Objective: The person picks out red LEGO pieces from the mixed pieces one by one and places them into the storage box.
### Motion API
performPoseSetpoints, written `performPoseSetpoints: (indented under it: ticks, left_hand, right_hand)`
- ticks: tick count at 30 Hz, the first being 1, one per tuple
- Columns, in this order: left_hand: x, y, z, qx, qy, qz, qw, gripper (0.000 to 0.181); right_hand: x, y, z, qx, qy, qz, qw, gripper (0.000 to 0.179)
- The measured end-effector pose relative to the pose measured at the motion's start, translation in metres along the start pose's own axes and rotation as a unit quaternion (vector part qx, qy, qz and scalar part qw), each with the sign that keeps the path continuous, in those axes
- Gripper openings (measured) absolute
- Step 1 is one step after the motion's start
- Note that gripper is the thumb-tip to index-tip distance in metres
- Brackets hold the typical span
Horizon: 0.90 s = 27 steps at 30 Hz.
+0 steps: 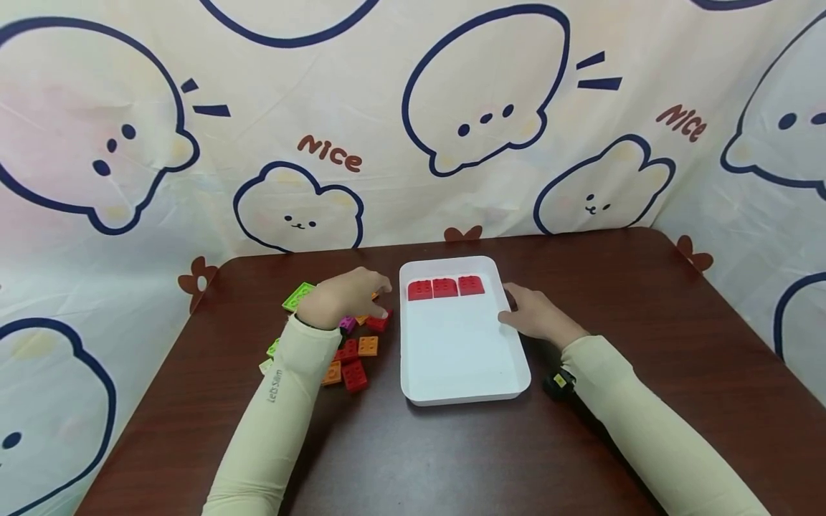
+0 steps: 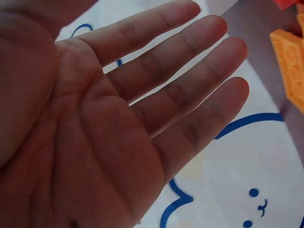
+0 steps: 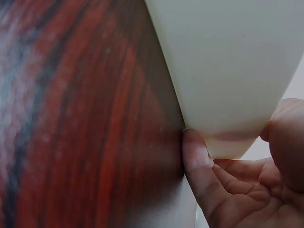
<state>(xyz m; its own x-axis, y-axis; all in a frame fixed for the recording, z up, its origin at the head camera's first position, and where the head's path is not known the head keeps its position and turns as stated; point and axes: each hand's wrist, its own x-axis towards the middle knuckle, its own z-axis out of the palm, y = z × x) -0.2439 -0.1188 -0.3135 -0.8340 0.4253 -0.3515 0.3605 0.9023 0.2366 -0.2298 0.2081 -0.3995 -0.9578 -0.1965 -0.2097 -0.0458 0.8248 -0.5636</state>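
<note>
Over a loose pile of toy building bricks, my left hand (image 1: 342, 297) reaches with the palm turned down. Its fingers are loosely straight in the left wrist view, and nothing lies in the palm (image 2: 109, 123). A red brick (image 1: 378, 324) sits just by the thumb; part of the pile is hidden under the hand. My right hand (image 1: 535, 313) holds the right side of a white tray (image 1: 461, 351), thumb over the rim. From the right wrist, fingertips (image 3: 195, 149) show low against the tray's outer wall (image 3: 232, 66). Three red bricks (image 1: 444, 287) stand in a row at the tray's far end.
Orange bricks (image 1: 368, 346), more red bricks (image 1: 354, 375), a purple one (image 1: 348, 324) and a lime green one (image 1: 297, 296) lie left of the tray. The dark brown table (image 1: 464, 459) ends at a patterned cloth (image 1: 387, 107) behind.
</note>
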Motion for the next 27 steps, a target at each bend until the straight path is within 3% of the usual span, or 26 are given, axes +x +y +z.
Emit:
performPoseSetpoints:
  ticks: [6, 15, 27]
  left_hand:
    - [0.013, -0.003, 0.013, 0.012, -0.008, 0.004, 0.9999, 0.055]
    - [0.019, -0.005, 0.021, 0.014, -0.028, -0.023, 0.9993, 0.052]
    - [0.027, -0.009, 0.027, 0.021, -0.032, -0.005, 0.9992, 0.049]
  right_hand:
    - [-0.001, 0.0, 0.0, -0.002, 0.002, -0.002, 1.0, 0.068]
    - [0.0, 0.0, 0.0, 0.0, 0.004, -0.007, 1.0, 0.068]
    - [0.001, 0.0, 0.001, 0.0, 0.004, -0.008, 1.0, 0.067]
